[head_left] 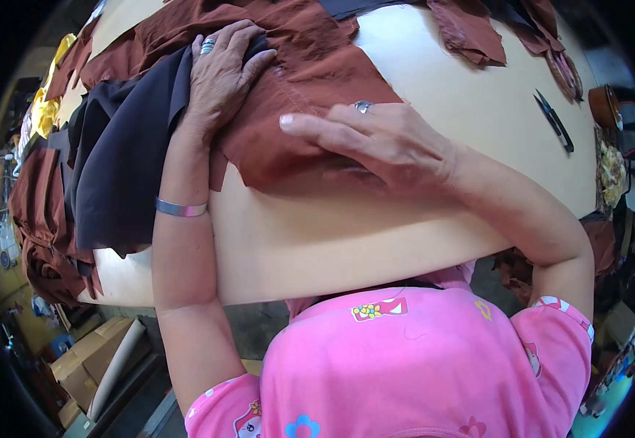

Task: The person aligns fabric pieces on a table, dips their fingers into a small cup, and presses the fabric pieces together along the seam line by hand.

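Left hand (pixel 224 73) lying open on brown cloth (pixel 274 139), right hand (pixel 398 142) curving over it (fingers partly hiding, grip impossible to tell), cloth spreading across table (pixel 317 255), far end cut off, one bracelet (pixel 181 209), one black tool (pixel 555 121) lying rightward.

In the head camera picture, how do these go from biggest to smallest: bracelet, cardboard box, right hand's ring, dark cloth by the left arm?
1. Dark cloth
2. Cardboard box
3. Bracelet
4. Ring on the right hand
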{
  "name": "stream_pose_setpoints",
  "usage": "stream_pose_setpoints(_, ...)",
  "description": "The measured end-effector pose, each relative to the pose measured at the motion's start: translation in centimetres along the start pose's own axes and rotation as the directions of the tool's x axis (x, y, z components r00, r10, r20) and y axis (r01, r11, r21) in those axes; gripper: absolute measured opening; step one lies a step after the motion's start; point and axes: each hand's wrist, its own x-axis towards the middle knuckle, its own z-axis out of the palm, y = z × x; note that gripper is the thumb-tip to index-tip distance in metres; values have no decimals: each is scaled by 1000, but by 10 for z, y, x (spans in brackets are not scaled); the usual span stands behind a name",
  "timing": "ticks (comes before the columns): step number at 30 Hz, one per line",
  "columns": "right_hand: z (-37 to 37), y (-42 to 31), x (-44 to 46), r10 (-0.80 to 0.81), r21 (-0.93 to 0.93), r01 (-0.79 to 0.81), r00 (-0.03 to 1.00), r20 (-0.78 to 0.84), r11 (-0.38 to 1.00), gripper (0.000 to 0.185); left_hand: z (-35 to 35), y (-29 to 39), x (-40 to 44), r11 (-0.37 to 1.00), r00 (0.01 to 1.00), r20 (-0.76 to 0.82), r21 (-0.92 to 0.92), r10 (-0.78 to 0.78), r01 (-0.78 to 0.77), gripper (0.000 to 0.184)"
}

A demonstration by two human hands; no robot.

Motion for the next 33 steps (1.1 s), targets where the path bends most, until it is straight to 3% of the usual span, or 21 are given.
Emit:
stream_pose_setpoints(2,-4,2,-1,-96,-105,98,995,19,990,57,-5,4,0,1000,1000,29,21,-9,9,40)
stream_pose_setpoints(3,0,0,1,-202,-188,173,969,-145,967,48,-4,3,0,1000,1000,12,-5,-8,8,41)
stream_pose_setpoints(6,7,-14,-2,-312,-301,233,917,-250,925,53,-1,0,-1,998,1000,-17,-57,-5,4,43)
stream_pose_setpoints(10,-5,-30,-14,-248,-266,219,965,-84,939,40,8,-4,-1,999,999,-33,-47,-5,3,43)
stream_pose_setpoints(14,1,-39,-23,-153,-211,127,982,-107,969,42,13,-6,-2,999,998,-64,-43,-2,-1,40)
stream_pose_setpoints(17,8,-40,-22,-258,-284,225,963,-83,932,49,14,-5,-2,1000,999,-45,-26,-5,4,39)
stream_pose_setpoints(20,13,-39,-24,-241,-294,202,965,-105,934,51,0,0,-1,999,1000,21,-50,-2,3,38)
stream_pose_setpoints(23,6,-46,-25,-97,-214,92,995,-13,972,45,-4,3,-4,996,999,53,-88,2,3,48)
stream_pose_setpoints(27,9,-43,-26,-183,-224,163,981,-71,961,50,-16,15,-8,995,991,135,-91,-13,26,66)
stream_pose_setpoints(33,10,-50,-23,-233,-262,195,965,-122,945,49,-7,8,-7,990,983,167,-109,-73,92,63)
